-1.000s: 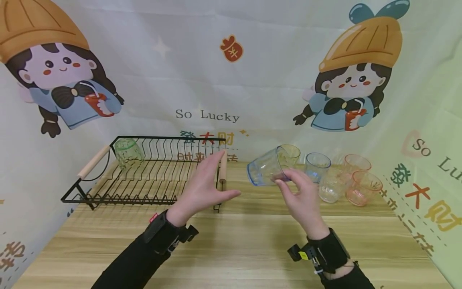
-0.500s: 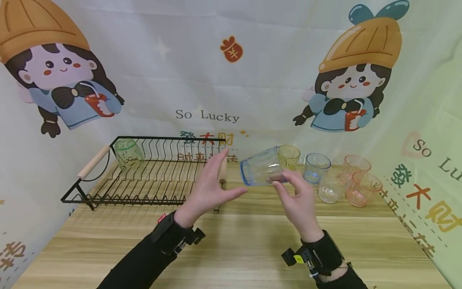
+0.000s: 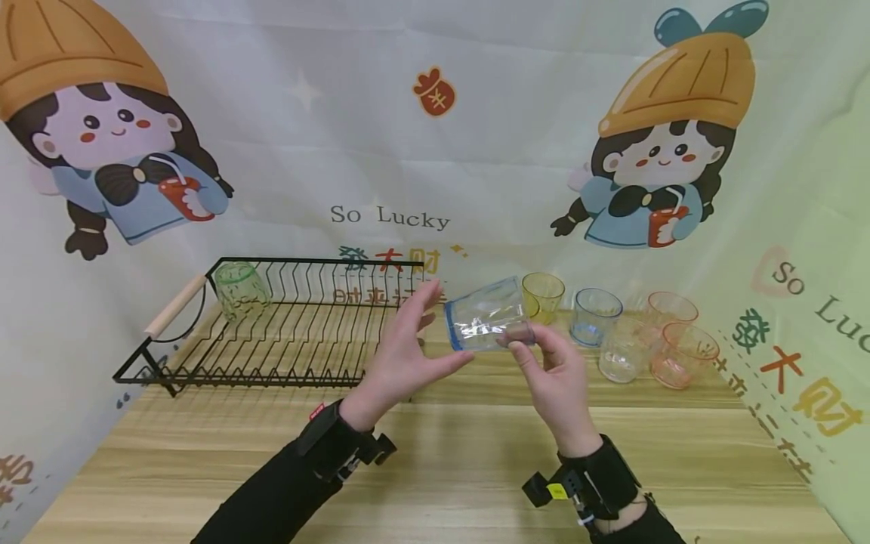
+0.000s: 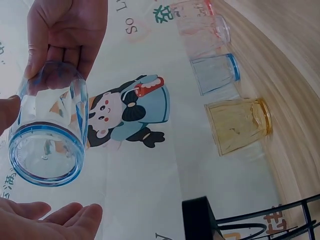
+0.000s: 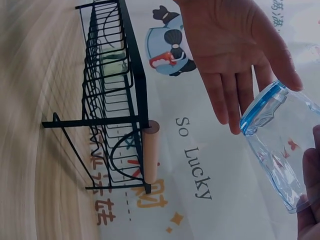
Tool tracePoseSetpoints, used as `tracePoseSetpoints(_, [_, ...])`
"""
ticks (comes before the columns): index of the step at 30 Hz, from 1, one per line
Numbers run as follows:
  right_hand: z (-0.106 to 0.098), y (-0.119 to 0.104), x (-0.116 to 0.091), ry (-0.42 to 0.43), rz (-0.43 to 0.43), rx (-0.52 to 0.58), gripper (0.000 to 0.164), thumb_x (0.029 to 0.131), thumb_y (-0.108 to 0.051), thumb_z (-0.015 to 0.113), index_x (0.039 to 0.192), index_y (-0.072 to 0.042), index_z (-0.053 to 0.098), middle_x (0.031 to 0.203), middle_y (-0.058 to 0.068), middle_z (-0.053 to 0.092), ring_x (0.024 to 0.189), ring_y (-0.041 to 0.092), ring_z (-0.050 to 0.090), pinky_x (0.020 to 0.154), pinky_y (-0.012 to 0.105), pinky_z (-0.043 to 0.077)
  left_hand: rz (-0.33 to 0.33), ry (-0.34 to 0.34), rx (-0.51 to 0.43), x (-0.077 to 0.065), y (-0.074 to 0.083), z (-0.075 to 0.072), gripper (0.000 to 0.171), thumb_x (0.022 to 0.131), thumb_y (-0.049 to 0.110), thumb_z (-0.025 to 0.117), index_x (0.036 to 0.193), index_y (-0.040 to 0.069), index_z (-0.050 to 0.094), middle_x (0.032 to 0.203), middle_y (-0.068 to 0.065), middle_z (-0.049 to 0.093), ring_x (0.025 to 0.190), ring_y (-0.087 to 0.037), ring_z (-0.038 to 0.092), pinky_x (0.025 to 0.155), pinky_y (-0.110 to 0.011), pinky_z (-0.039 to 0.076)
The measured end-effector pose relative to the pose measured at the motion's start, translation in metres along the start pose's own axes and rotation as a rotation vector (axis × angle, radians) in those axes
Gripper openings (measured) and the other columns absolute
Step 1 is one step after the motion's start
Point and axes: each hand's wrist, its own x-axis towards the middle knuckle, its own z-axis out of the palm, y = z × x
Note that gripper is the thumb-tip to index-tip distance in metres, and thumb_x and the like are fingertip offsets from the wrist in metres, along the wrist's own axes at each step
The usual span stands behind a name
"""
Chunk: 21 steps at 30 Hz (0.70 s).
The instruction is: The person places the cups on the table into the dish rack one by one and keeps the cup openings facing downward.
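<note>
A clear drinking glass with a blue base (image 3: 484, 316) is held in the air, tipped on its side with its base toward the left. My right hand (image 3: 560, 385) pinches it near the rim between thumb and fingers. My left hand (image 3: 399, 359) is spread at the base end, thumb below and fingers behind. In the right wrist view, the left thumb reaches the blue base (image 5: 265, 107). A green glass (image 3: 241, 292) stands upside down in the black wire dish rack (image 3: 319, 261), at its back left corner.
Right of the hands stand several glasses on the wooden table (image 3: 448, 483): a yellow one (image 3: 544, 295), a blue one (image 3: 596, 313), a clear one (image 3: 620, 355) and pinkish-orange ones (image 3: 685, 355). The rack has a wooden handle (image 3: 177, 306) on its left end. A printed cloth hangs behind.
The right hand has carried the blue-based glass a little left, turning it closer to level. The left hand has shifted right, and its thumb has come to the glass's base.
</note>
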Motion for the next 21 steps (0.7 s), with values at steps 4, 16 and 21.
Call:
tracePoseSetpoints(4, [0.0008, -0.001, -0.0007, -0.005, 0.025, 0.045, 0.012, 0.089, 0.006, 0.057, 0.098, 0.012, 0.061, 0.098, -0.012, 0.069, 0.094, 0.009, 0.063, 0.092, 0.024, 0.051, 0.034, 0.019, -0.051, 0.0, 0.0007, 0.0028, 0.096, 0.068, 0.017, 0.084, 0.147, 0.011, 0.029, 0.142, -0.011, 0.044, 0.128, -0.024, 0.046, 0.103, -0.037, 0.046])
tracePoseSetpoints(16, [0.0045, -0.0044, -0.0014, 0.062, 0.1, 0.098, 0.012, 0.09, 0.003, 0.058, 0.099, 0.011, 0.061, 0.095, -0.008, 0.071, 0.094, 0.01, 0.064, 0.094, 0.024, 0.049, 0.139, 0.046, -0.245, -0.0009, 0.0032, 0.0075, 0.074, 0.071, 0.001, 0.079, 0.135, 0.006, 0.043, 0.129, -0.012, 0.05, 0.118, -0.026, 0.054, 0.095, -0.026, 0.051])
tracePoseSetpoints(21, [0.0059, -0.0053, -0.0025, 0.079, 0.127, 0.107, 0.013, 0.09, 0.001, 0.058, 0.1, 0.011, 0.06, 0.094, -0.007, 0.07, 0.091, 0.009, 0.065, 0.086, 0.022, 0.052, 0.143, 0.045, -0.258, -0.0019, 0.0047, 0.0076, 0.072, 0.072, 0.0, 0.079, 0.135, 0.004, 0.044, 0.128, -0.012, 0.051, 0.116, -0.023, 0.056, 0.095, -0.026, 0.051])
